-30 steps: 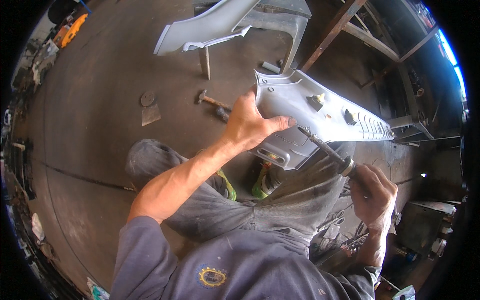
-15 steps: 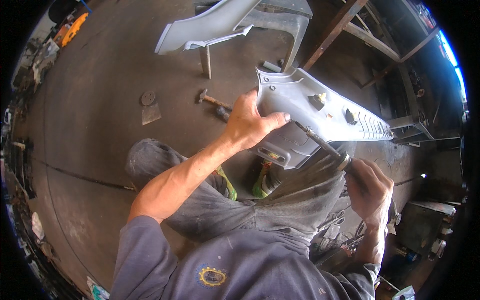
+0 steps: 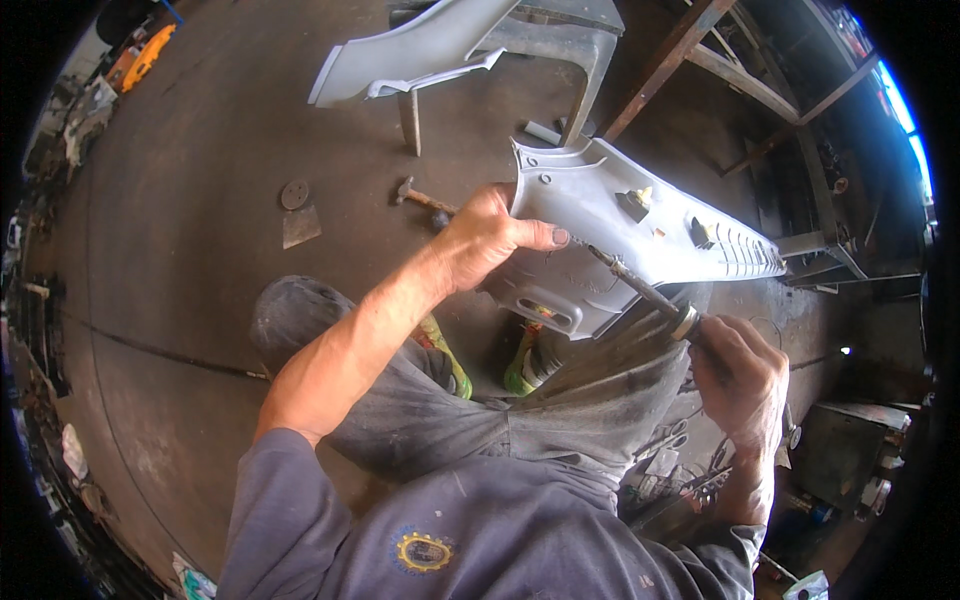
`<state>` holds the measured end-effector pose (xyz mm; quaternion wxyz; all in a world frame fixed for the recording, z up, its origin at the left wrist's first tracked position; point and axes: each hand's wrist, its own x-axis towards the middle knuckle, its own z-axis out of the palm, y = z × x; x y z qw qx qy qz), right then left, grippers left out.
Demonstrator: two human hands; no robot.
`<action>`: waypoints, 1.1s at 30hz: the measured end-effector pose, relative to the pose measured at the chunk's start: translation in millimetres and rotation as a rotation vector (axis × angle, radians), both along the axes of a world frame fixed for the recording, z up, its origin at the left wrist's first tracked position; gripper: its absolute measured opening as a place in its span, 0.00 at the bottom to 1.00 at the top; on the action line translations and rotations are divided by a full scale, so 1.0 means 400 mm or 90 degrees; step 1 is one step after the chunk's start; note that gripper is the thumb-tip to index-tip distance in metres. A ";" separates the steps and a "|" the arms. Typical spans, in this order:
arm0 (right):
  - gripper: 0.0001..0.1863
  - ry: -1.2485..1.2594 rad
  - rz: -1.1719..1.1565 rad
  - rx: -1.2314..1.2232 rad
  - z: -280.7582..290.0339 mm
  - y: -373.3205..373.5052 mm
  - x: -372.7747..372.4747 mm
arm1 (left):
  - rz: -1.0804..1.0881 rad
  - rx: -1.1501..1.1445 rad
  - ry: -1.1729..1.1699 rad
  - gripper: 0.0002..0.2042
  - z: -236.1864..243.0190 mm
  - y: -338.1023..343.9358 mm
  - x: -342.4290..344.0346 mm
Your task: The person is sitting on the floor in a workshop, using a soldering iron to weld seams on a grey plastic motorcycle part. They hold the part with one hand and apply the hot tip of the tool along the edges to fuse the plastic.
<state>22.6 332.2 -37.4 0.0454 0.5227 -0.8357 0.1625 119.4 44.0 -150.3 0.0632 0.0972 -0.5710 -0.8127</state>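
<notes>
I see the left hand [image 3: 488,240] clamped on the left edge of a grey plastic trim panel [image 3: 590,200] stretching rightward from it; the right hand [image 3: 740,375] grasps a soldering iron [image 3: 655,298] pointed at the panel.

Logged from my remote station, head view: one pale grey moulded panel [image 3: 590,200], slotted near its lower edge, ribbed toward its right end. Left hand [image 3: 490,237]: I see it gripping the panel's left edge, thumb over the face. Right hand [image 3: 740,378]: at the panel's lower right, wrapped round the handle of one rod-shaped tool [image 3: 645,287], tip at the panel's face, contact uncertain. Left of the panel: one hammer [image 3: 430,202], partly hidden; farther left, one round disc [image 3: 295,195]. Beyond the panel: one grey stool [image 3: 577,46], one second grey panel [image 3: 415,55].
</notes>
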 end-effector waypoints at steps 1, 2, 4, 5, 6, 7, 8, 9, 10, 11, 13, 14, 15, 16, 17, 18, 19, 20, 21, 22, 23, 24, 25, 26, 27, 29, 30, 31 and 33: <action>0.17 0.003 -0.001 0.001 0.000 0.001 0.000 | -0.019 0.009 -0.012 0.23 -0.001 -0.004 -0.001; 0.17 0.007 -0.001 0.001 -0.001 0.002 0.001 | -0.037 0.016 -0.024 0.23 -0.004 -0.008 -0.002; 0.17 -0.008 -0.011 0.004 0.001 0.003 0.004 | -0.074 0.040 -0.033 0.24 -0.010 -0.016 0.000; 0.18 -0.026 -0.023 0.006 0.005 0.002 0.008 | -0.095 0.056 -0.030 0.24 -0.014 -0.019 0.003; 0.19 -0.044 -0.034 0.008 0.006 0.003 0.010 | -0.115 0.072 -0.028 0.25 -0.017 -0.022 0.005; 0.17 -0.034 -0.020 -0.001 0.005 0.003 0.007 | -0.118 0.079 -0.022 0.25 -0.020 -0.024 0.008; 0.16 -0.024 -0.008 -0.009 0.003 0.004 0.003 | -0.123 0.087 -0.015 0.25 -0.023 -0.025 0.009; 0.15 -0.013 0.006 -0.017 -0.001 0.006 -0.001 | -0.128 0.094 -0.009 0.25 -0.025 -0.025 0.012; 0.15 -0.082 -0.020 -0.062 -0.012 0.020 -0.007 | -0.121 0.090 -0.010 0.25 -0.022 -0.024 0.015; 0.15 -0.148 -0.048 -0.104 -0.025 0.043 -0.016 | -0.116 0.088 -0.010 0.25 -0.019 -0.021 0.013; 0.16 -0.263 -0.122 -0.182 -0.044 0.058 -0.017 | -0.112 0.091 -0.009 0.26 -0.021 -0.021 0.010; 0.16 -0.312 -0.171 -0.220 -0.055 0.059 -0.010 | -0.118 0.093 -0.012 0.26 -0.029 -0.021 0.003; 0.17 -0.361 -0.220 -0.260 -0.069 0.055 0.000 | -0.122 0.095 -0.014 0.27 -0.032 -0.024 0.001; 0.18 -0.388 -0.184 -0.321 -0.105 0.036 0.008 | -0.123 0.108 -0.013 0.27 -0.032 -0.025 0.001; 0.17 -0.457 -0.204 -0.316 -0.120 0.015 0.025 | -0.125 0.121 -0.013 0.27 -0.033 -0.025 0.001; 0.15 -0.436 -0.165 -0.374 -0.153 -0.024 0.042 | -0.124 0.132 -0.013 0.27 -0.031 -0.026 0.005; 0.14 -0.290 -0.091 -0.320 -0.165 -0.051 0.042 | -0.125 0.145 -0.018 0.27 -0.030 -0.026 0.008; 0.12 -0.200 -0.059 -0.318 -0.177 -0.089 0.050 | -0.122 0.158 -0.024 0.27 -0.030 -0.031 0.013; 0.18 -0.147 -0.069 -0.281 -0.195 -0.106 0.058 | -0.123 0.173 -0.027 0.27 -0.030 -0.032 0.013; 0.22 -0.082 -0.077 -0.240 -0.192 -0.124 0.070 | -0.122 0.172 -0.028 0.27 -0.033 -0.033 0.011; 0.26 -0.019 -0.082 -0.198 -0.190 -0.139 0.081 | -0.117 0.171 -0.030 0.26 -0.037 -0.033 0.012; 0.29 -0.004 -0.091 -0.184 -0.203 -0.146 0.087 | -0.111 0.170 -0.032 0.26 -0.039 -0.032 0.013; 0.32 0.011 -0.100 -0.169 -0.216 -0.152 0.091 | -0.107 0.168 -0.032 0.25 -0.035 -0.031 0.014; 0.33 0.035 -0.100 -0.149 -0.217 -0.158 0.096 | -0.102 0.167 -0.034 0.25 -0.031 -0.028 0.018; 0.33 0.037 -0.105 -0.144 -0.217 -0.162 0.100 | -0.096 0.165 -0.035 0.24 -0.029 -0.026 0.020; 0.34 0.042 -0.116 -0.134 -0.212 -0.167 0.105 | -0.091 0.163 -0.030 0.23 -0.029 -0.026 0.021; 0.34 0.044 -0.113 -0.127 -0.214 -0.167 0.105 | -0.089 0.162 -0.027 0.23 -0.029 -0.026 0.022; 0.34 0.045 -0.109 -0.120 -0.219 -0.167 0.104 | -0.085 0.163 -0.028 0.23 -0.033 -0.026 0.023; 0.34 0.049 -0.106 -0.112 -0.222 -0.168 0.103 | -0.075 0.165 -0.029 0.22 -0.044 -0.026 0.024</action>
